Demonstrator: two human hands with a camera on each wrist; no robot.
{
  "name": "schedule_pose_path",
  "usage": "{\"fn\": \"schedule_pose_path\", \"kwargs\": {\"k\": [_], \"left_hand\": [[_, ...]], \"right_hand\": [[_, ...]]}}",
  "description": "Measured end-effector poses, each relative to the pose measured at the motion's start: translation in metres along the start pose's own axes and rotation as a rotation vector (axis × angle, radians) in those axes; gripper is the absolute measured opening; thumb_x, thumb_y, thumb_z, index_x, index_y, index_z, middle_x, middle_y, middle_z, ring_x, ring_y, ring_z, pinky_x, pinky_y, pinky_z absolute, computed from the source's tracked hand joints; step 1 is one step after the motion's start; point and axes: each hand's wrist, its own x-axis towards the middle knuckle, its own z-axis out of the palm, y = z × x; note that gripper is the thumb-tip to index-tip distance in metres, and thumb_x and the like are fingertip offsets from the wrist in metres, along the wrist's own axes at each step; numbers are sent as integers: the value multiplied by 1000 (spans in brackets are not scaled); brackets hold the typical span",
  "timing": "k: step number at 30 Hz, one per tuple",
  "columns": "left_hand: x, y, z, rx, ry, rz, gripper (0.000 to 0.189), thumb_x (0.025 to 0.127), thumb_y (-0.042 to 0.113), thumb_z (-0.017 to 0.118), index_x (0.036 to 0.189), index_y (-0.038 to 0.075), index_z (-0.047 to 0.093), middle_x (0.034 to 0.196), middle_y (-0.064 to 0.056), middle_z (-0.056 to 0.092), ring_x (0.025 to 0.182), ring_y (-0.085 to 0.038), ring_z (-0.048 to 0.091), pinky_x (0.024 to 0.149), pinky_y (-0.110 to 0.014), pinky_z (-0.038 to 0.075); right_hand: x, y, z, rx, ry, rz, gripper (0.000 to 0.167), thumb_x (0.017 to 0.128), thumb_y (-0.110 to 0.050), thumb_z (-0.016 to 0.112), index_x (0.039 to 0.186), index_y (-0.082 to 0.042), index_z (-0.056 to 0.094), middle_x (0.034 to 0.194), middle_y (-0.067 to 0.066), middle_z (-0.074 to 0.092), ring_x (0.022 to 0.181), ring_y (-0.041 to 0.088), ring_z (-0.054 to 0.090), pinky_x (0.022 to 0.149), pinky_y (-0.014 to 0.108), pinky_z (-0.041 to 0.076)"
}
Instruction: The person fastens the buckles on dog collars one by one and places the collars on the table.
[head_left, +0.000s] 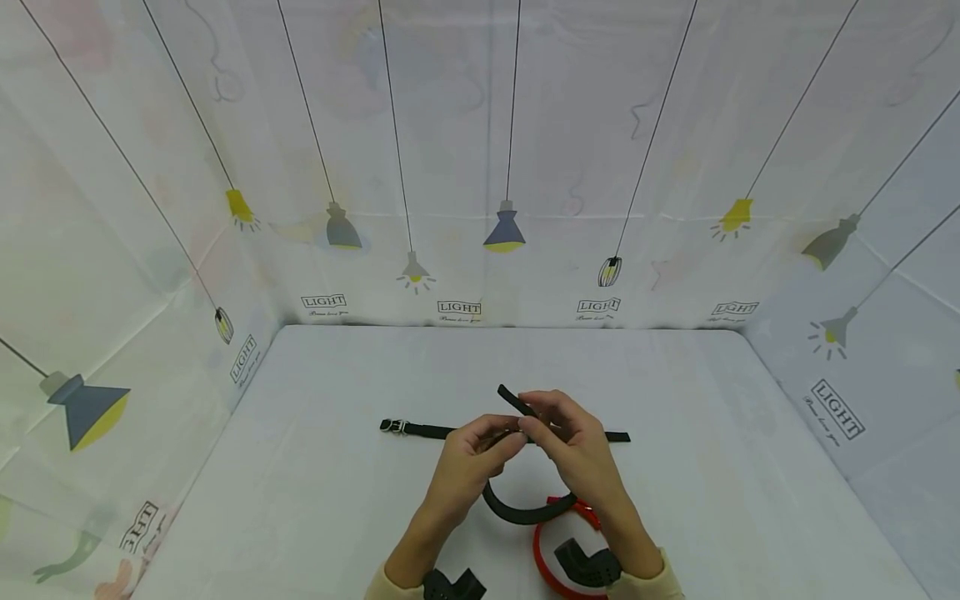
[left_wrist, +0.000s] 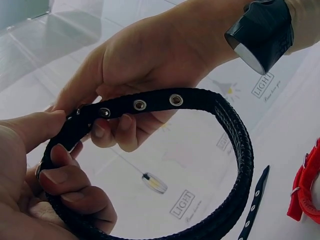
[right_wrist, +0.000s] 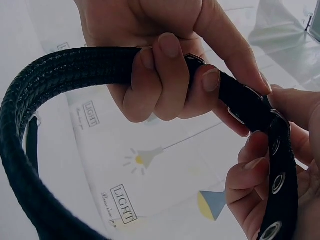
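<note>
A black braided collar (head_left: 517,515) is bent into a loop and held up by both hands. My left hand (head_left: 474,462) grips it beside the metal buckle (right_wrist: 244,106), fingers curled round the band. With thumb and fingers, my right hand (head_left: 581,446) pinches the strap end, which carries metal-rimmed eyelets (left_wrist: 139,105). In the right wrist view the strap runs through the buckle, and fingertips of both hands meet there. The free tip of the strap (head_left: 513,397) sticks up past the right fingers. Fingers partly hide the buckle.
Behind the hands, a second black collar (head_left: 424,431) lies stretched out flat on the white table (head_left: 315,500), its buckle to the left. Beneath the right wrist lies a red collar (head_left: 537,550) curled in a loop. Lamp-printed cloth (head_left: 450,125) walls the table's back and sides.
</note>
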Motion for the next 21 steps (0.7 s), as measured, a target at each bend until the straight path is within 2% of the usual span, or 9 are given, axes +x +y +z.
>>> {"fn": "schedule_pose_path", "kwargs": {"k": [9, 14, 17, 21], "left_hand": [[1, -2, 0, 50, -20, 9, 25, 96, 23, 69, 118, 11, 71, 110, -9, 72, 81, -9, 57, 65, -20, 43], [0, -4, 0, 45, -13, 3, 25, 96, 25, 69, 118, 13, 71, 107, -5, 71, 78, -9, 54, 64, -20, 42], [1, -4, 0, 32, -7, 7, 26, 96, 24, 69, 118, 12, 70, 102, -2, 69, 74, -9, 50, 63, -20, 41], [1, -3, 0, 24, 8, 9, 26, 95, 24, 70, 118, 12, 68, 88, 3, 61, 68, -7, 47, 62, -20, 40]], "right_hand": [[-1, 0, -1, 3, -11, 4, 26, 98, -9, 64, 123, -13, 65, 92, 7, 64, 78, 10, 63, 72, 27, 57], [-1, 0, -1, -4, -9, -12, 26, 97, -8, 64, 124, -13, 65, 87, 6, 62, 72, 10, 58, 64, 26, 52], [0, 1, -1, -7, -4, -28, 27, 97, -7, 64, 124, -13, 65, 85, 6, 61, 68, 10, 56, 59, 26, 49], [0, 1, -1, -5, -1, -47, 28, 98, -6, 63, 124, -13, 65, 82, 4, 60, 65, 10, 53, 56, 25, 48]]}}
